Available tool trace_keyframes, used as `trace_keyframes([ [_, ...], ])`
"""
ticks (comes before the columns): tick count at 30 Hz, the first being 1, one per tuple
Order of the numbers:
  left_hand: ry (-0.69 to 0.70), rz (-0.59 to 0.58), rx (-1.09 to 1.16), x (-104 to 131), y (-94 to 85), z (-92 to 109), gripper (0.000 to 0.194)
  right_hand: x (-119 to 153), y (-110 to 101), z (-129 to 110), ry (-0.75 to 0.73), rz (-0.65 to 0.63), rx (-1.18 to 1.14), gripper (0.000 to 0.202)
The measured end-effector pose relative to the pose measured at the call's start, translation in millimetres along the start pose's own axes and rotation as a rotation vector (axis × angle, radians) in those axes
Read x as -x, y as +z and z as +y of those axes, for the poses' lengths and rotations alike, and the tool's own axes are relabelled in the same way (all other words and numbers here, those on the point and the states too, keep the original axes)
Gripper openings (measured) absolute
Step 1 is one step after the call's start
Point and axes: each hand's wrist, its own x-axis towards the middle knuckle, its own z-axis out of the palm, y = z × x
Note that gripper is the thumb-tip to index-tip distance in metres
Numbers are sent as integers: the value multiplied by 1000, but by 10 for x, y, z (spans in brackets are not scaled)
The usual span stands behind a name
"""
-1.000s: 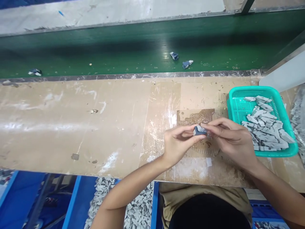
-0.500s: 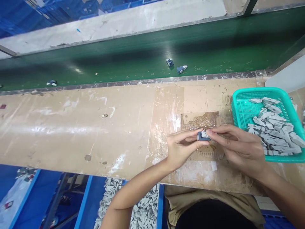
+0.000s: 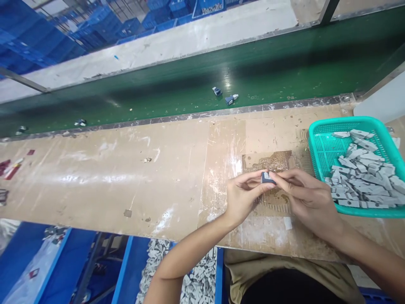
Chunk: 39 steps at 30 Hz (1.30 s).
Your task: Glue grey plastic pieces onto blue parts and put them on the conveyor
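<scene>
A small dark blue part (image 3: 267, 180) with a light grey piece set in it is held above the worktable's front area. My left hand (image 3: 242, 194) pinches it from the left, thumb below and fingers above. From the right, my right hand (image 3: 311, 198) presses its fingertips against the grey piece. Beneath both hands lies a stained brown cardboard patch (image 3: 275, 160). To the right, a teal basket (image 3: 325, 122) holds several light grey pieces (image 3: 363, 169).
Beyond the worktable (image 3: 177, 181) runs a green belt (image 3: 177, 88) carrying dark blue and grey parts (image 3: 231, 99). Blue bins (image 3: 123, 266) and heaped grey pieces (image 3: 198, 278) are below the front edge. Red items (image 3: 13, 169) lie at far left.
The grey piece now sits lower within the blue part, and my right hand has moved slightly left. The two nearer belt parts have shifted left. The camera view has turned a little left.
</scene>
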Motion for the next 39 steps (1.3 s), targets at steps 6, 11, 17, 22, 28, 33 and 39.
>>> trace_keyframes([
  [6,-66,-36,-57,-98,-53,53,30,15,-17,24,-53,-2,49,53],
  [11,-187,-179,10,-166,-96,124,37,-125,-233,69,-31,-111,77,54],
  [17,-426,-335,150,-137,-111,178,33,-249,-216,81,-20,-299,-129,55],
  [22,-517,-243,245,-113,-111,226,33,-218,-70,24,106,-263,-257,56],
  [28,-568,-246,310,-80,-154,302,27,-131,66,-66,107,-202,-183,62],
  [33,-576,-291,323,-72,-220,310,21,-124,114,-100,88,-191,-162,57],
  [39,-537,-313,269,-83,-150,304,22,-162,32,-79,-9,-245,-8,56],
])
